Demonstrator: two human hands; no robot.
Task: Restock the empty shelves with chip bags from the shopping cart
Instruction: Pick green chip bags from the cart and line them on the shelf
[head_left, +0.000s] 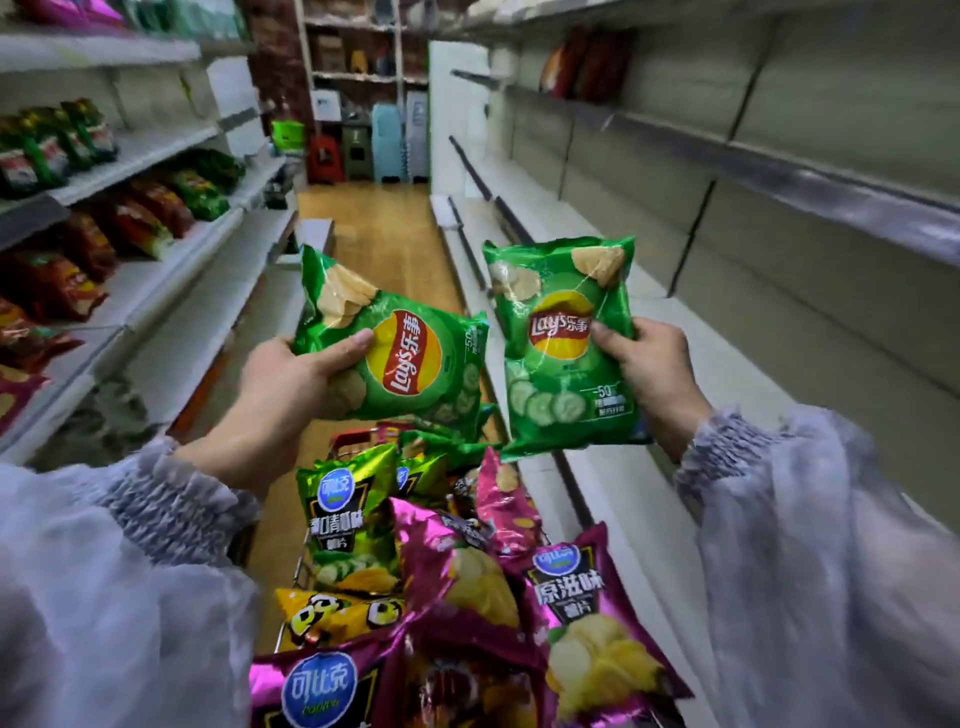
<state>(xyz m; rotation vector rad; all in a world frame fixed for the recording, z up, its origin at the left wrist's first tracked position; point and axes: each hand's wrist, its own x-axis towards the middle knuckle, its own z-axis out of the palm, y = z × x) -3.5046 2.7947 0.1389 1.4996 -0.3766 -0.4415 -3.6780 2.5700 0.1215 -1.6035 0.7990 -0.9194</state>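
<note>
Green foil chip bags are in both hands, raised above the shopping cart (311, 551) and clear of its load. Left hand (291, 379) grips the left green bag (400, 358) at its lower-left edge, thumb across the front, bag tilted with its top away to the left. Right hand (654, 374) pinches the right green bag (561, 343) at its right edge, thumb on the front, bag held near upright. The two bags sit just beside each other, apparently not touching. Judged step: carry, between pick-up from the cart and placement. The empty shelves (649, 332) run along the right of the aisle; the stocked shelves (171, 270) on the left already hold red and green bags. Next move calls for a turn to the right and setting each bag upright, face outward, on a bare shelf board. Both forearms are extended forward, wrists level, grey sleeves (753, 447) gathered at the cuffs. Remaining chip bags (467, 587), pink, green and yellow, fill the cart below.
</note>
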